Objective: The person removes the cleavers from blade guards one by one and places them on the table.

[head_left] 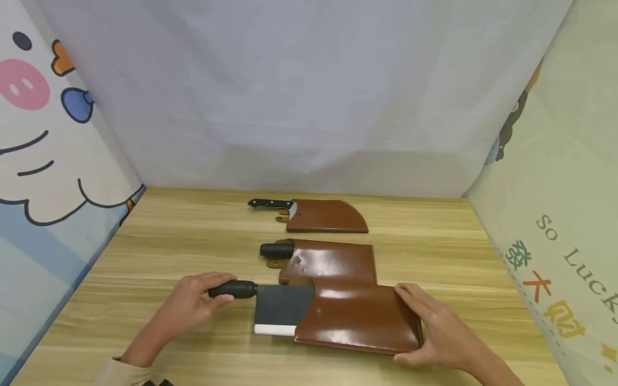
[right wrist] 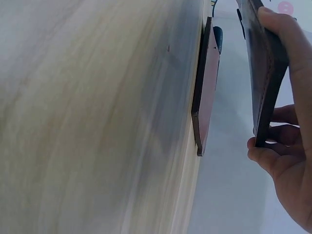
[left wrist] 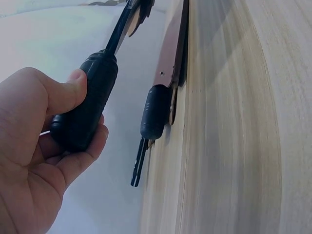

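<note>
Cleaver (head_left: 276, 305) held raised over worktop (head_left: 169, 236), toward front edge. Black handle pinched by left hand (head_left: 192, 304), thumb and fingers curled round it. Front sheath (head_left: 359, 316) gripped at its right end by right hand (head_left: 436, 328), thumb one side, fingers other. Blade part-inserted, left portion exposed. Gap to middle sheathed cleaver (head_left: 340, 260) visible from wrists. Rear sheathed knife (head_left: 328, 216) set near back edge. Wide wood strips left toward both side edges.
</note>
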Demonstrator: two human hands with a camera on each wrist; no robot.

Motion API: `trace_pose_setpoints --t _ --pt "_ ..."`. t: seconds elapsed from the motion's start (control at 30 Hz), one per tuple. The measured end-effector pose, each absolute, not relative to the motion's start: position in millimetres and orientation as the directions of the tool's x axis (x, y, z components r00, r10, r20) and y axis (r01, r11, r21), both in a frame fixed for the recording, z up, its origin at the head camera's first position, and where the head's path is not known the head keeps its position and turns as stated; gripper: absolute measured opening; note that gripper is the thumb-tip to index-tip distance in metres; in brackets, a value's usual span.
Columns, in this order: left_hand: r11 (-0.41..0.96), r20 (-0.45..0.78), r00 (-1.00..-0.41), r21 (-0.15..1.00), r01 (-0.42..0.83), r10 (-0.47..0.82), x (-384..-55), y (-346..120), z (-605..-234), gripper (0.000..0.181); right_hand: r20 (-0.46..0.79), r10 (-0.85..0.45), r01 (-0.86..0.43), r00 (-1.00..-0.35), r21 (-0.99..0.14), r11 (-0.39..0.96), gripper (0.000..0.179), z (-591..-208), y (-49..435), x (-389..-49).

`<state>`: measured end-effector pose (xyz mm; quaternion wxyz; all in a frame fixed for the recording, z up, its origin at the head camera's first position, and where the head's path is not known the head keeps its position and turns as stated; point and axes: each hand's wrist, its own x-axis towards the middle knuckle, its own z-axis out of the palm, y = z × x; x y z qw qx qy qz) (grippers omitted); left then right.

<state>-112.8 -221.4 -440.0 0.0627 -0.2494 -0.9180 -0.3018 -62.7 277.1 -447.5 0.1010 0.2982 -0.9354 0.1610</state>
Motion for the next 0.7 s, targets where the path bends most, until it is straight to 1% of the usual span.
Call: trace_pose_setpoints --t 0.27,0.47,0.6,0.7 --pt "0.686 0.267 -0.866 0.53 0.499 0.423 -112.2 -226.5 -439.6 0.036 0.299 -0.527 -0.597 -0.795 -0.235 0.767 0.119 -449.6 284.6 -62.1" --pt "0.686 0.273 -0.865 0.527 0.501 0.421 -111.3 -230.5 -438.5 0.036 0.329 -0.536 -0.616 -0.777 -0.22 0.757 0.119 -451.3 289.5 -62.0" --pt "0.684 0.284 -0.86 0.523 0.509 0.423 -111.9 -232.7 -438.5 0.035 0.322 -0.536 -0.613 -0.781 -0.223 0.758 0.121 -451.8 292.5 -61.9" --pt "0.691 0.278 -0.868 0.526 0.496 0.412 -111.9 -234.8 -437.3 0.034 0.327 -0.531 -0.61 -0.782 -0.226 0.759 0.121 -452.3 295.1 -61.9"
